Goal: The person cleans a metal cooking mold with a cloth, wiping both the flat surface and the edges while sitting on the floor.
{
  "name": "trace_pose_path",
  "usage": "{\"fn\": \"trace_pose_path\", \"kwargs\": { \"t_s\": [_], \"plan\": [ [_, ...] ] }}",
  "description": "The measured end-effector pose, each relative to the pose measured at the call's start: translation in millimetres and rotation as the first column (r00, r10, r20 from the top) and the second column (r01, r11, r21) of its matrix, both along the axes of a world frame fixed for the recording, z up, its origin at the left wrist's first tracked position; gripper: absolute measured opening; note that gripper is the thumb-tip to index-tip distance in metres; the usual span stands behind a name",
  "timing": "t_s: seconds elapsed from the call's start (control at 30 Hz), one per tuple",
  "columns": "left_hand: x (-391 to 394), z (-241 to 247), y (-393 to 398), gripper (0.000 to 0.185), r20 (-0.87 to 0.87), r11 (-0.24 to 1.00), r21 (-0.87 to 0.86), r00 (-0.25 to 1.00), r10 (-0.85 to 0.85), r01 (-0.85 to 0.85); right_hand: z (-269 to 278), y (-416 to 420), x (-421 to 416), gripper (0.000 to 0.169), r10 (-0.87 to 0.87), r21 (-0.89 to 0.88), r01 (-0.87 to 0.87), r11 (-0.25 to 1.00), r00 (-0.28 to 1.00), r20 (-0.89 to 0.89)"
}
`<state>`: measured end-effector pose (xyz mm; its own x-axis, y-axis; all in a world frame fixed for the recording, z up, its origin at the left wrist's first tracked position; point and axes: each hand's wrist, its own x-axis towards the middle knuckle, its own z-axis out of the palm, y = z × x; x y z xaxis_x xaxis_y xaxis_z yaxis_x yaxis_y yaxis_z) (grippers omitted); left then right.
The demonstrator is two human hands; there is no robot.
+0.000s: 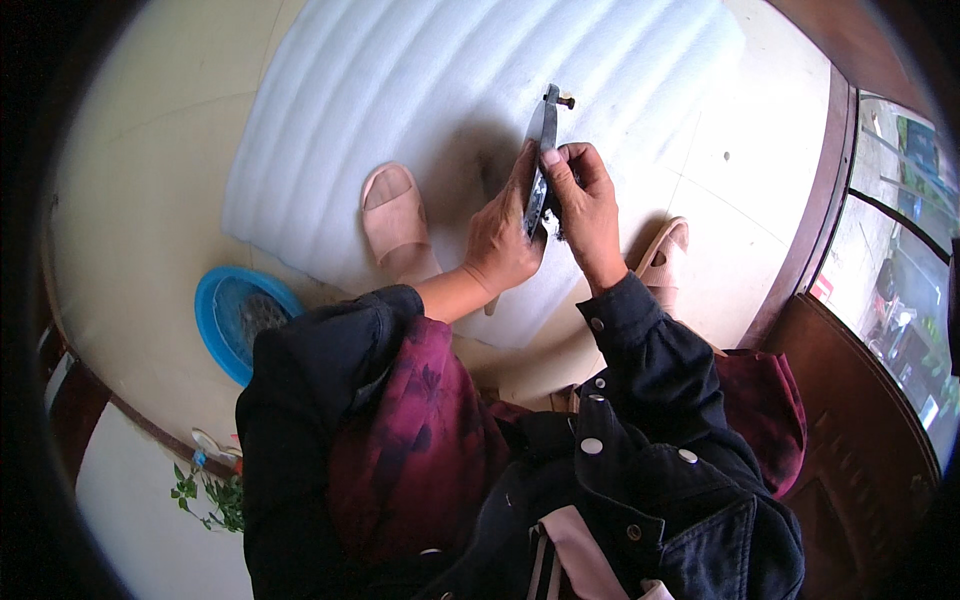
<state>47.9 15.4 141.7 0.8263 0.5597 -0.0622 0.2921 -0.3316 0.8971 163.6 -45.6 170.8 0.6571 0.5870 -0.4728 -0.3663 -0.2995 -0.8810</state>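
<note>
A flat, narrow metal piece (550, 127) points away from me, seen nearly edge-on, its lower part dark and scuffed. From its far end a rusty bolt (568, 103) sticks out to the right. My left hand (501, 231) grips the piece from the left and below. On the other side, my right hand (589, 199) has its thumb against the metal and its fingers curled. Between that palm and the piece shows a dark fibrous clump (556, 217), possibly a scouring pad; most of it is hidden by the hand.
White ribbed foam sheeting (322, 142) covers the tiled floor (161, 172) beneath my hands. To the left stands a blue basin (206, 300) containing a greyish tangle. My slippered feet are on either side. A brown door (840, 405) with glass panes (900, 247) borders the right; green plants (217, 499) are lower left.
</note>
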Motion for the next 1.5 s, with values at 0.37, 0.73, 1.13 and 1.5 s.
{"fn": "trace_pose_path", "kwargs": {
  "t_s": [0.37, 0.73, 1.13, 1.5],
  "plan": [
    [-17, -17, 6, 0.100, -0.030, 0.978, -0.146, 0.987, -0.156, 0.150, -3, -31, -7, 0.049, 0.258, 0.096, -0.258, 0.961, 0.966, 0.017],
    [-16, -19, -4, 0.100, -0.056, 0.973, -0.191, 0.988, -0.145, 0.132, 0, -30, -5, 0.019, 0.094, 0.047, -0.088, 0.995, 0.986, -0.137],
    [4, 12, -12, 0.095, 0.014, 0.890, -0.456, 0.999, 0.034, -0.024, 28, -19, 11, 0.031, 0.113, 0.183, -0.071, 0.980, 0.967, -0.230],
    [17, 2, 10, 0.083, 0.047, 0.937, -0.348, 0.997, 0.066, -0.045, -11, 15, 11, 0.018, 0.060, 0.084, -0.140, 0.987, 0.791, 0.609]
  ]
}}
